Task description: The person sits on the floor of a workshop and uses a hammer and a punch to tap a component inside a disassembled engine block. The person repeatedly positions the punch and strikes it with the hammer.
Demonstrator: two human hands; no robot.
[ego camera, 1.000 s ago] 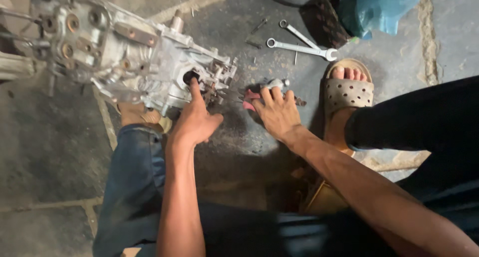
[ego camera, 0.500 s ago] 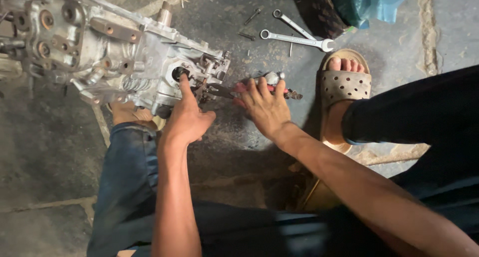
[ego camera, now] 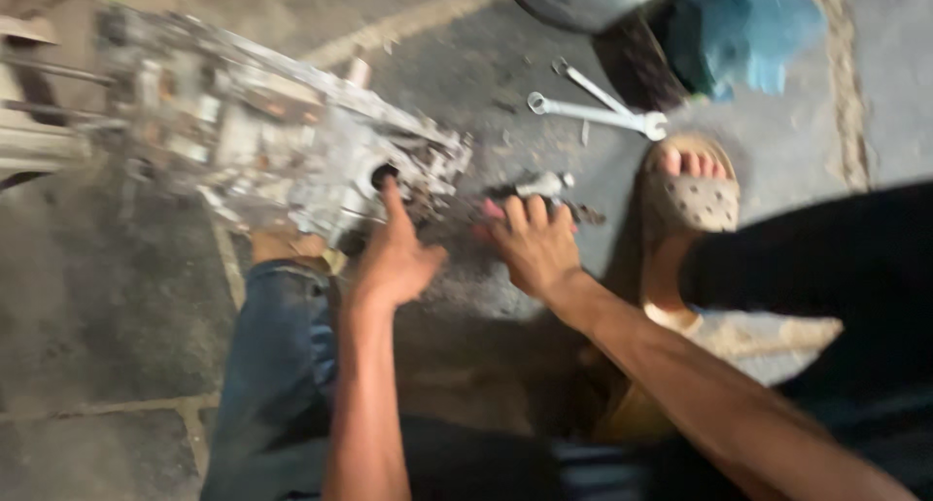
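Note:
A grey metal engine casing (ego camera: 262, 141) lies on the concrete floor at upper left, blurred by motion. My left hand (ego camera: 394, 258) reaches up to it, index finger pointing into a round dark hole in its end face, nothing held. My right hand (ego camera: 533, 243) rests palm down over a small tool with red grips (ego camera: 544, 192) on the floor just right of the casing; its fingers cover most of the tool, so whether it grips it is unclear.
Two silver spanners (ego camera: 598, 112) lie on the floor above my sandalled foot (ego camera: 688, 195). A blue plastic bag (ego camera: 743, 30) and a dark rounded object (ego camera: 583, 0) sit at the top. My jeans-clad knee (ego camera: 277, 365) is below the casing.
The view has shifted and blurred. My left index finger stays at the casing's hole. My right hand remains over the red-gripped tool.

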